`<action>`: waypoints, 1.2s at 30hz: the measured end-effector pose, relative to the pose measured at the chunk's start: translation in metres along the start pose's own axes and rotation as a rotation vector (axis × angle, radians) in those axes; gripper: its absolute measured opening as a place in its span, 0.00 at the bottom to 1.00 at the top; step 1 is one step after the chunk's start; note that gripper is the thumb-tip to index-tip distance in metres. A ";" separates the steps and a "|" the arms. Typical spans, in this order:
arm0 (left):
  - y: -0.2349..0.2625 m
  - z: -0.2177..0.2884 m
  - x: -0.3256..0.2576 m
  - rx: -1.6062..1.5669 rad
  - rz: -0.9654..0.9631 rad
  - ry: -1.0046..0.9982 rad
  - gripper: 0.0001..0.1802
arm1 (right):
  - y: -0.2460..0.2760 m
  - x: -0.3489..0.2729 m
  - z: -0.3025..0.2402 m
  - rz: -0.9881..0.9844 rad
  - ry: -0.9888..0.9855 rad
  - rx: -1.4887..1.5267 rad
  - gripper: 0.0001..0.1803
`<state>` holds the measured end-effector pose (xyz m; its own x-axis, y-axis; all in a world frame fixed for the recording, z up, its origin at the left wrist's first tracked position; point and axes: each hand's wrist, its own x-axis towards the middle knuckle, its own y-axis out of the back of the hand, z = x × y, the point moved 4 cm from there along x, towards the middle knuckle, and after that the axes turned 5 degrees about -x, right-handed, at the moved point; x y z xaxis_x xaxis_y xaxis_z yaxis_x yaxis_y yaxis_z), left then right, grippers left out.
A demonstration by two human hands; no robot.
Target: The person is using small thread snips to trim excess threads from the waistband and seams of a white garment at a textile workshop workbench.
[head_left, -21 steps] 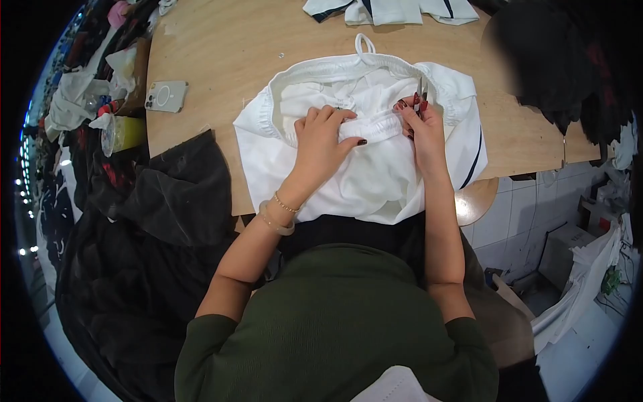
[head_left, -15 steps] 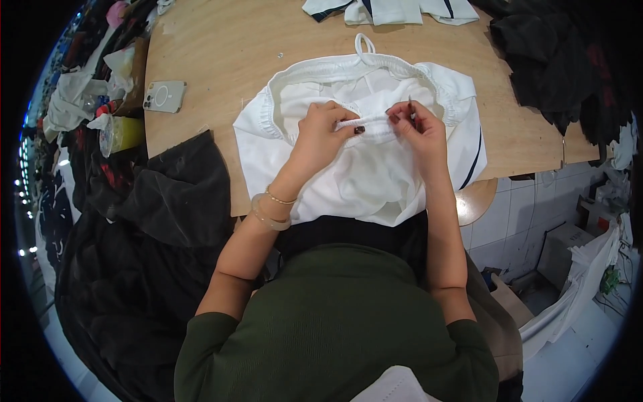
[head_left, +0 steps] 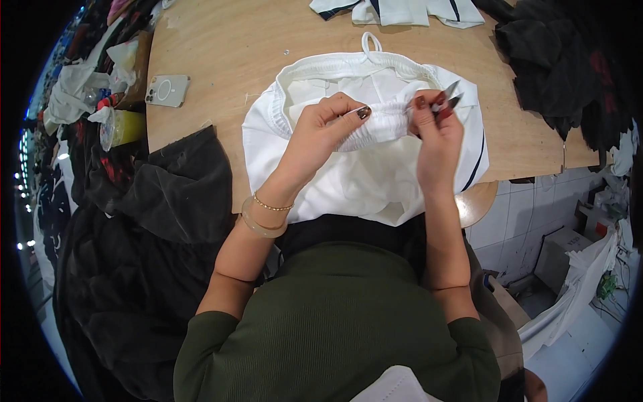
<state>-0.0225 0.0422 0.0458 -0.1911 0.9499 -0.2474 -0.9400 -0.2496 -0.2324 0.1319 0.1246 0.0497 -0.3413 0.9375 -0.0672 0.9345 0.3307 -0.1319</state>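
Observation:
A pair of white shorts or trousers (head_left: pixel 362 177) with a gathered elastic waistband lies spread at the table's near edge and hangs partly over my lap. My left hand (head_left: pixel 321 130) is closed, pinching the near side of the waistband (head_left: pixel 385 124) between thumb and fingers. At the other end of that stretch, my right hand (head_left: pixel 439 137) pinches the band with thumb and fingertip. Small thread snips (head_left: pixel 452 88) are tucked in the same right hand, two pointed blades sticking out past the fingers; their handle is hidden. A white drawstring loop (head_left: pixel 370 41) stands up from the far waistband.
A phone (head_left: pixel 167 90) lies at the table's left, near a cup with yellow contents (head_left: pixel 127 129). Dark cloth (head_left: pixel 187 187) drapes over the left edge; more dark fabric (head_left: pixel 549 60) is heaped at the far right. White and navy pieces (head_left: pixel 395 12) lie at the back.
Both hands have lifted the near waistband a little and spread a stretch of it flat between them. My right hand has moved right and turned, so the snips' blades now show.

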 end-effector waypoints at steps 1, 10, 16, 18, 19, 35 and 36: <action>0.002 0.000 0.000 -0.028 0.010 0.002 0.07 | 0.007 0.002 -0.005 -0.039 0.026 -0.041 0.07; 0.001 0.008 -0.006 -0.092 0.013 -0.101 0.09 | 0.020 -0.014 -0.038 -0.109 0.303 -0.613 0.13; 0.001 0.010 -0.009 -0.065 -0.009 -0.142 0.08 | 0.014 -0.015 -0.040 -0.123 0.379 -0.605 0.13; 0.001 0.010 -0.009 -0.060 -0.011 -0.135 0.08 | 0.011 -0.016 -0.045 -0.144 0.405 -0.687 0.15; 0.001 0.010 -0.009 -0.040 -0.014 -0.147 0.08 | 0.010 -0.016 -0.046 -0.144 0.405 -0.687 0.15; 0.001 0.011 -0.009 0.016 -0.021 -0.141 0.08 | 0.011 -0.013 -0.050 -0.153 0.396 -0.691 0.14; 0.002 0.011 -0.010 0.017 -0.019 -0.140 0.08 | 0.010 -0.013 -0.051 -0.181 0.395 -0.712 0.14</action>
<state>-0.0253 0.0346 0.0583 -0.2099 0.9716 -0.1092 -0.9482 -0.2296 -0.2194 0.1509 0.1213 0.0995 -0.5552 0.7886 0.2643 0.7550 0.3445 0.5580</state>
